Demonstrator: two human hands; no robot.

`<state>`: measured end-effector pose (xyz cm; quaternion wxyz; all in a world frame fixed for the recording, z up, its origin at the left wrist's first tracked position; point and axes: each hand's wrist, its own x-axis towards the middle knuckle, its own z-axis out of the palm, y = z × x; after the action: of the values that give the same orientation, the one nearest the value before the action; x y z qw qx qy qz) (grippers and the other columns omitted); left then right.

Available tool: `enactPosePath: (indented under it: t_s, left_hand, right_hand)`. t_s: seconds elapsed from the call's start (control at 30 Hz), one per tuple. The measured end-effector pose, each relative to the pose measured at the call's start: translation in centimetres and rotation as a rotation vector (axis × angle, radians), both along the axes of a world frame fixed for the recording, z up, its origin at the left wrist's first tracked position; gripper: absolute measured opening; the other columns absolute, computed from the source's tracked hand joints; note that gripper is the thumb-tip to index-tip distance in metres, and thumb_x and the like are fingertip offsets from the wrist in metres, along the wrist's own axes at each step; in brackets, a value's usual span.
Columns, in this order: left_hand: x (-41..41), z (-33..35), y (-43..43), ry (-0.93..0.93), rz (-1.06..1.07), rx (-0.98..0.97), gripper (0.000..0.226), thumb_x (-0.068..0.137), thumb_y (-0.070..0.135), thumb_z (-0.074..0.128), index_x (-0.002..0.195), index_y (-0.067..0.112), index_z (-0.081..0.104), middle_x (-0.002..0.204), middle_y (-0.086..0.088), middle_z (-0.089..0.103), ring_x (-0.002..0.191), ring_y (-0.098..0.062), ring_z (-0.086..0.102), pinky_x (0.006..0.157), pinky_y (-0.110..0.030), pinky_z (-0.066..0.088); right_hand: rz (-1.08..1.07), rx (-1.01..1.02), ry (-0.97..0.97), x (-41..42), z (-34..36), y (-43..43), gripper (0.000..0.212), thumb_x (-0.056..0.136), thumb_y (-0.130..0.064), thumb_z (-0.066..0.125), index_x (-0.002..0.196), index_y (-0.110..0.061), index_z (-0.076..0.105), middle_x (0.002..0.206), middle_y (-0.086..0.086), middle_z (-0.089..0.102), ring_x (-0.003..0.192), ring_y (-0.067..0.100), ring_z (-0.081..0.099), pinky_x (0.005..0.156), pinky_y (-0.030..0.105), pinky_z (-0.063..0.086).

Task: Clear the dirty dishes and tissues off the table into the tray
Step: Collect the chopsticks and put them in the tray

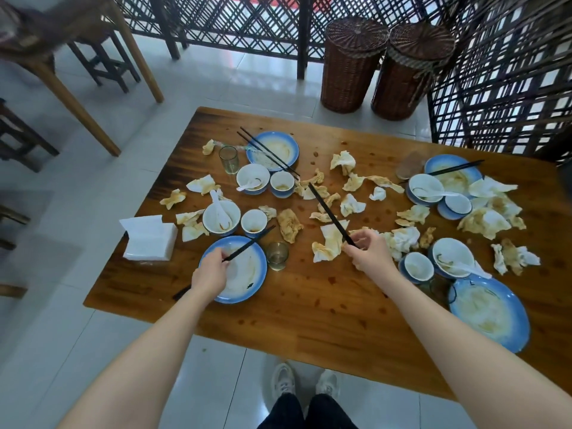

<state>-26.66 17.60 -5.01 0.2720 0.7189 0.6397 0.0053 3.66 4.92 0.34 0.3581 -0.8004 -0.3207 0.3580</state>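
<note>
— On the table (309, 305), which step are we at?
— Gathering chopsticks, I judge. Dishes (492, 314) and tissues (353, 204) lie all over it, and I see no tray. My left hand (209, 274) grips one pair (250, 243) over the near plate (247, 274). My right hand (368, 252) grips a second pair (328, 212). Next I'd need to find the tray.

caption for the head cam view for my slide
A person's left hand and right hand each grip black chopsticks over a wooden table littered with dirty dishes and stained tissues

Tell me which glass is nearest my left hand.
The glass at the right rim of the near plate, beside your left hand. The other clear glass stands farther back, by the far plate.
</note>
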Motion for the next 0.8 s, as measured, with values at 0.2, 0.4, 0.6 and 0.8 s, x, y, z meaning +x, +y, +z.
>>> enactPosePath:
  t_s: [0.2,0.4,0.6,0.8]
  left_hand:
    - [2.5,3.8,0.2,-0.091,0.114,0.026,0.023,0.1,0.017,0.048,0.123,0.016,0.049,0.124,-0.006,0.057,0.103,-0.019,0.058,0.076,-0.028,0.047]
    - [5.7,7.2,0.9,-0.24,0.098,-0.01,0.03,0.101,0.022,0.045,0.13,0.014,0.047,0.116,-0.008,0.056,0.09,-0.013,0.054,0.069,-0.023,0.043]
    - [8.4,8.8,3.2,-0.327,0.01,0.026,0.018,0.094,0.028,0.059,0.108,0.019,0.054,0.094,0.004,0.055,0.081,-0.01,0.052,0.066,-0.026,0.042]
    - [10.4,9.0,8.3,-0.311,-0.075,0.002,0.027,0.086,0.022,0.069,0.111,0.016,0.06,0.099,0.0,0.063,0.082,-0.013,0.057,0.073,-0.028,0.044]
  right_hand:
    - [0.02,0.046,0.048,1.8,1.8,-0.5,0.019,0.082,-0.016,0.071,0.096,-0.019,0.059,0.09,-0.001,0.065,0.079,0.008,0.061,0.053,0.012,0.043]
    - [-0.009,0.087,0.069,3.6,3.5,-0.1,0.018,0.084,-0.011,0.069,0.099,-0.014,0.059,0.09,0.003,0.064,0.076,0.009,0.063,0.057,0.018,0.049]
    - [-0.049,0.136,0.079,5.1,4.2,0.8,0.017,0.083,-0.013,0.07,0.09,-0.023,0.058,0.087,0.001,0.063,0.078,0.012,0.062,0.052,0.016,0.045]
    - [-0.101,0.118,0.047,6.5,3.9,2.1,0.017,0.084,-0.014,0.07,0.094,-0.022,0.058,0.091,0.004,0.065,0.084,0.018,0.064,0.064,0.024,0.052]
